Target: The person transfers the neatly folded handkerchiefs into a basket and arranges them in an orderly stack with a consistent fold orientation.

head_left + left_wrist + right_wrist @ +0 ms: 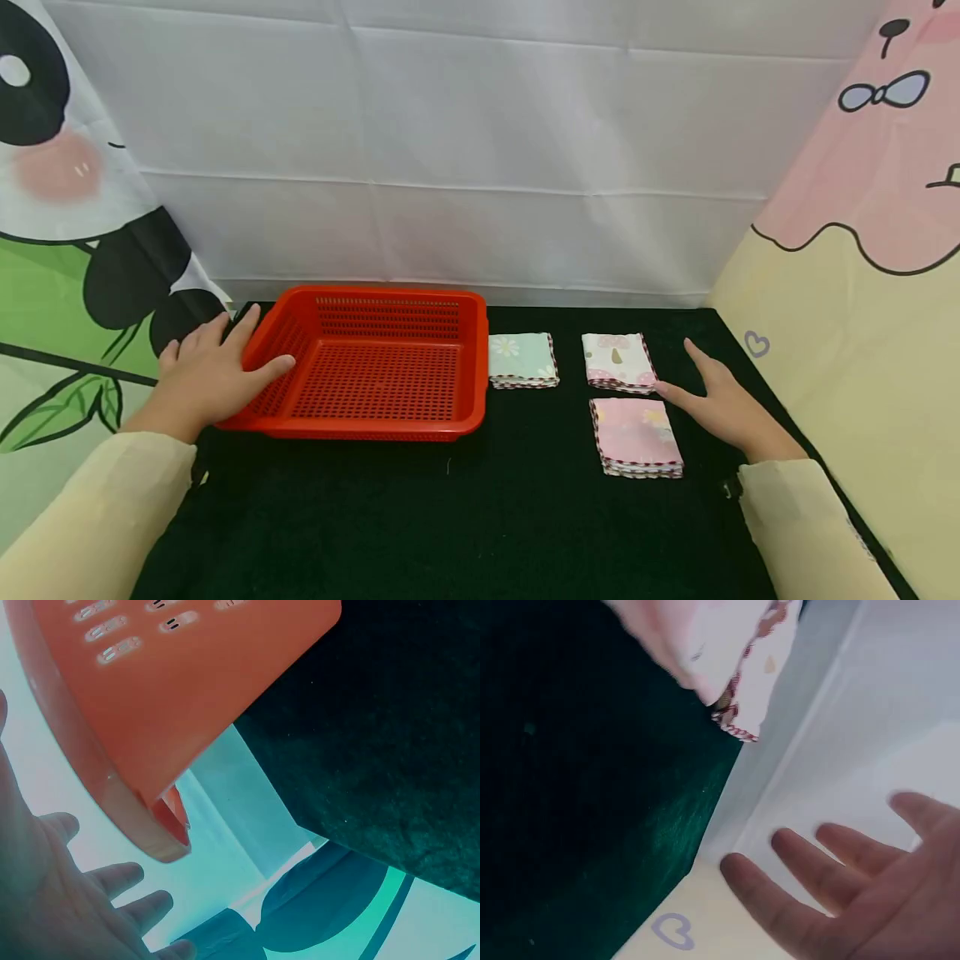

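A red plastic basket (378, 379) with slotted walls lies on the dark green cloth. My left hand (206, 379) hovers by its left side with the fingers spread. In the left wrist view, a gap shows between these fingers and the basket's rim (82, 761). To the basket's right are three stacks of folded, trimmed cloths: pale green with white flowers (521, 357), white with pink print (617, 358), and pink with flowers (637, 429). Beside the last two, my right hand (723, 408) has straight, spread fingers and holds nothing. Its thumb tip is close to the white stack; contact is unclear.
A white sheet (480, 167) hangs behind the dark green tabletop (420, 525). Printed cartoon panels stand on both sides, a panda panel (67, 175) at left and a pink and yellow one (862, 317) at right.
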Tool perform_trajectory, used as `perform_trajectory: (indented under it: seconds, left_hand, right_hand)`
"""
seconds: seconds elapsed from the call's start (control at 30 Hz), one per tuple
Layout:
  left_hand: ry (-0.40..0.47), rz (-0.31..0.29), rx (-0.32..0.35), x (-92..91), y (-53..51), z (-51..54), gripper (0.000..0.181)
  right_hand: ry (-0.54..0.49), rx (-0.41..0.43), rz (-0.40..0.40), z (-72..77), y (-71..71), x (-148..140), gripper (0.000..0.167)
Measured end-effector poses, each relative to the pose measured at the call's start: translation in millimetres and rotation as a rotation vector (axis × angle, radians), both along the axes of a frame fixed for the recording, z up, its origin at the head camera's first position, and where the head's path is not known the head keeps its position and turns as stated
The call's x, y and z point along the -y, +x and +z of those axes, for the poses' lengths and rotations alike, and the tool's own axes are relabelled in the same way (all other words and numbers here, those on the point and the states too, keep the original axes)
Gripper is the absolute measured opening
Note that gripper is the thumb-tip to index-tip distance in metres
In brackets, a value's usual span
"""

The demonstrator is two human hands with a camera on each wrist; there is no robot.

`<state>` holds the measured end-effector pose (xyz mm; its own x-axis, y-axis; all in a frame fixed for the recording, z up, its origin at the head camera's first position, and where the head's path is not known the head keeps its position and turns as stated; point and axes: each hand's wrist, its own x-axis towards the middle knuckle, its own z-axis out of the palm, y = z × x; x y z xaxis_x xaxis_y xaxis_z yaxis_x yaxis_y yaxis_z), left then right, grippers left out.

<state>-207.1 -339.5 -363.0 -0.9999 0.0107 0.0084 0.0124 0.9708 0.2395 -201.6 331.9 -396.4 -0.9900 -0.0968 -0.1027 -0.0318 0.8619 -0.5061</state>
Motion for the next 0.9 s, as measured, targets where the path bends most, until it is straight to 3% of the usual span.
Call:
perform_trajectory:
  seconds: [0.2,0.33,0.57,0.73,0.9]
  left_hand:
    - [0.007,-0.006,-0.001,4.3,-2.5,-1.0,0.101]
    - [0.045,-0.003,0.037,8.1,-3.3,-0.1,0.098]
    - [0.163,-0.015,0.116,13.9,-5.5,1.4,0.096]
    - [0.25,-0.015,0.15,16.4,-7.3,0.9,0.093]
    - [0.349,0.016,0.188,19.0,-8.6,-1.1,0.086]
  right_hand:
    - [-0.041,0.101,-0.01,-7.0,9.6,-5,0.107]
    - [-0.097,0.163,-0.036,-12.0,14.5,-6,0.106]
    - [-0.17,0.23,-0.038,-17.6,18.7,-5,0.096]
    - [-0.24,0.274,-0.044,-20.9,19.1,-3,0.098]
    - [-0.299,0.308,-0.055,-25.7,20.3,-2,0.099]
